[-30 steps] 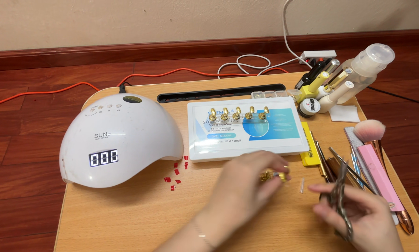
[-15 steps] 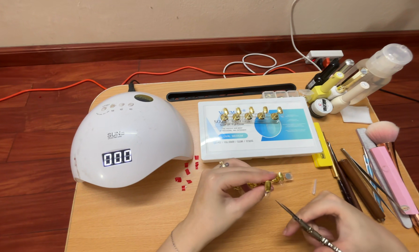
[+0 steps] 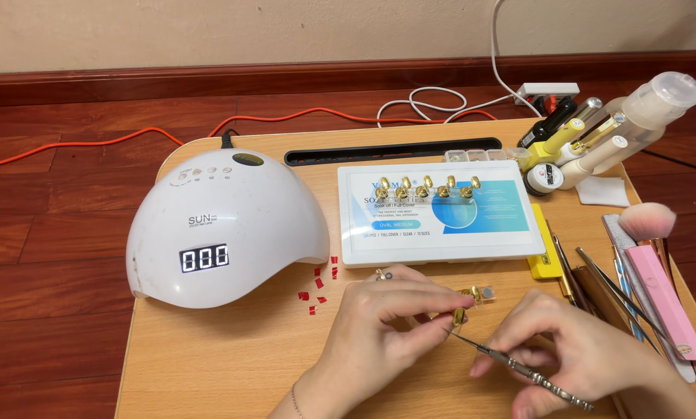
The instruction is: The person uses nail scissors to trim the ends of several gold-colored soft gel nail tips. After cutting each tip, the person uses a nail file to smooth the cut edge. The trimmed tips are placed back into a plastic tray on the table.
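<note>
Gold nail stand (image 3: pixel 460 316) pinched in left hand (image 3: pixel 379 326)

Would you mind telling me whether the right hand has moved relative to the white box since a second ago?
Yes. The right hand has drawn leftward from the tools toward the left hand, below the white box.

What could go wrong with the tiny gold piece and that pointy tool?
The left hand pinches the small gold stand only at its fingertips, so it might slip and drop. The right hand aims the sharp metal tool toward those fingers and could poke them. A wrist might scatter the red bits.
</note>
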